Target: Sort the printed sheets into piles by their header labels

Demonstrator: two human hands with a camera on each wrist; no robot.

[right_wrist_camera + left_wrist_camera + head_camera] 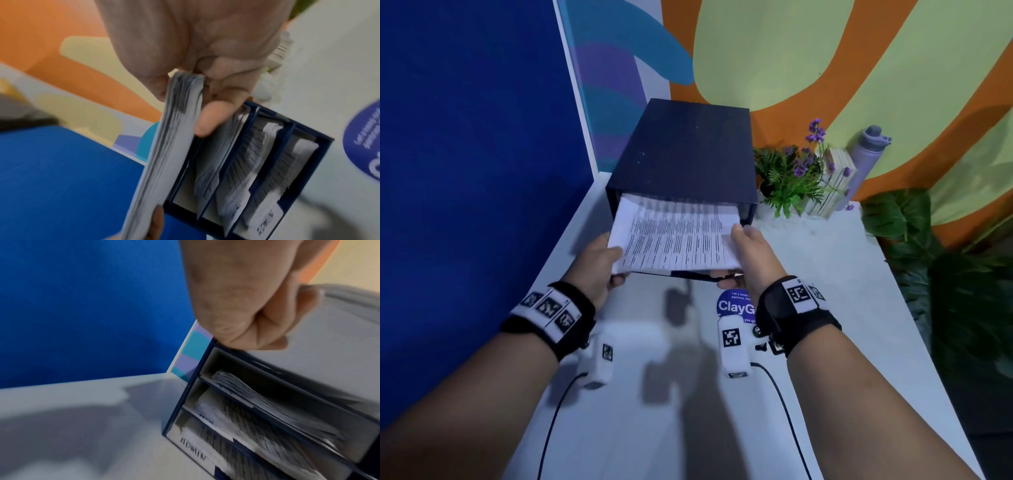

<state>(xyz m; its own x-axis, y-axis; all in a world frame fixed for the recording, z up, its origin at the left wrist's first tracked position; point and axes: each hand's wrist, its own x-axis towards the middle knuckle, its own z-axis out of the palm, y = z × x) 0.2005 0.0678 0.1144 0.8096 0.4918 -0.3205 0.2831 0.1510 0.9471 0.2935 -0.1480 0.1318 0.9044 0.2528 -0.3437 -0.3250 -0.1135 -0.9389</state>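
Both hands hold a thick stack of printed sheets (674, 240) level above the white table, just in front of a dark navy shelf organizer (685, 150). My left hand (602, 263) grips the stack's left edge, thumb on top. My right hand (744, 253) pinches the right edge (179, 129), thumb above and fingers below. The organizer's shelves (267, 402) show from the wrists. Its lower shelves hold sheets (242, 162), and the bottom one carries a label reading ADMIN (193, 449). Whether the stack's far edge sits inside the top shelf is unclear.
A blue partition (465, 171) stands close on the left. Right of the organizer are a potted plant with purple flowers (791, 174) and a purple bottle (866, 154). A round blue sticker (732, 305) lies on the table (825, 257). Large green leaves (945, 274) hang past its right edge.
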